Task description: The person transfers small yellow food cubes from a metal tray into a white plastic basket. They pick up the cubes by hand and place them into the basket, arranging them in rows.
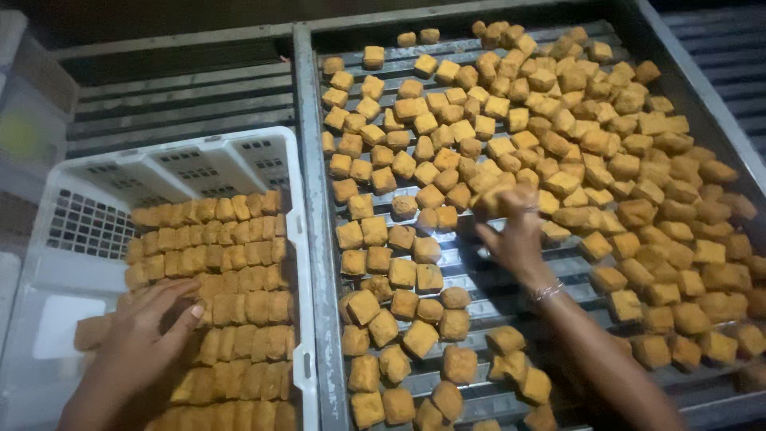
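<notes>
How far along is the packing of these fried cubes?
Done: neat rows of cubes fill much of the white crate. In hand: the left hand steadies those rows while the right hand grasps cubes on the metal rack. Left: hundreds of loose cubes remain there.

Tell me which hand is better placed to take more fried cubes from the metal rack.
Right. The right hand already grips fried cubes over the metal rack; the left hand rests in the white crate.

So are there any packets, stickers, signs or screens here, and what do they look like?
No packets, labels, signs or screens show.
White plastic crate: on the left, rectangular with slotted walls, holding rows of fried brown cubes.
Metal slatted tray: on the right, grey, holding loose brown cubes.
</notes>
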